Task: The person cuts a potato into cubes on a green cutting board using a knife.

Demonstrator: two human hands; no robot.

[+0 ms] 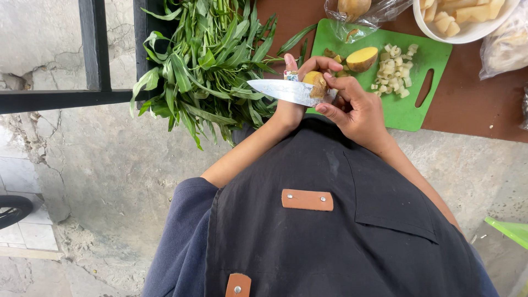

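My left hand (294, 107) holds a small, partly peeled potato (313, 78), fingers curled over its top. My right hand (360, 110) grips a kitchen knife (278, 89) by the handle; the steel blade points left and its edge rests against the potato. Both hands hover at the near edge of a green cutting board (407, 110). On the board lie a halved potato (362, 58) and a pile of small pale diced pieces (395, 71). A patterned band wraps my left thumb.
A big bunch of leafy green stalks (209, 60) lies left of the board on a brown table (473, 110). A white bowl of cut pale chunks (467, 19) and clear plastic bags (363, 14) sit at the back. Cracked concrete floor lies below.
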